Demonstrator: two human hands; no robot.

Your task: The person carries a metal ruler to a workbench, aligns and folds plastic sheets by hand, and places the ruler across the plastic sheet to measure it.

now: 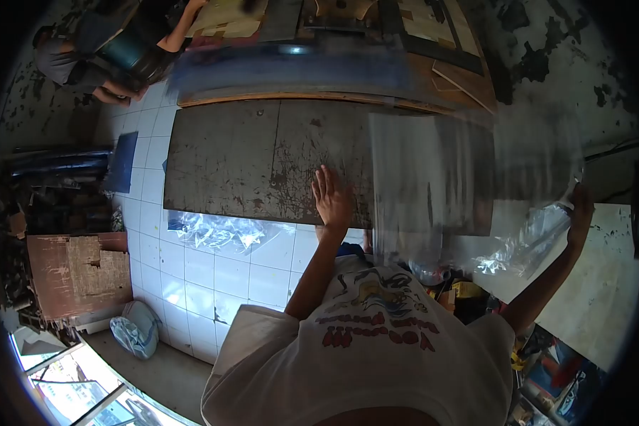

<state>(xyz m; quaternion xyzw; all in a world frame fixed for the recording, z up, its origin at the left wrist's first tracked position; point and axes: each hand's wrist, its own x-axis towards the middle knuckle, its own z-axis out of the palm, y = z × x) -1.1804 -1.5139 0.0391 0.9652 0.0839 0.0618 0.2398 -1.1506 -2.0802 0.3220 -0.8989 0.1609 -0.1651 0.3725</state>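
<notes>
My left hand [333,202] is over the near part of a worn, scratched dark board [227,156], fingers stretched out and holding nothing. Whether its palm touches the board I cannot tell. Out to the right, my right hand [581,206] is closed on the edge of a clear plastic sheet [408,177]. The sheet spans from the right part of the board towards that hand, blurred in places and hanging over the board's near edge. Along the far side of the board runs a blurred bluish translucent strip [291,69].
Another person [67,60] is at the upper left beside a dark drum [131,57]. Clear plastic [227,231] lies on the tiled floor [199,273]. A pale panel [603,277] stands at right, with clutter below. A stuffed bag [136,330] sits lower left.
</notes>
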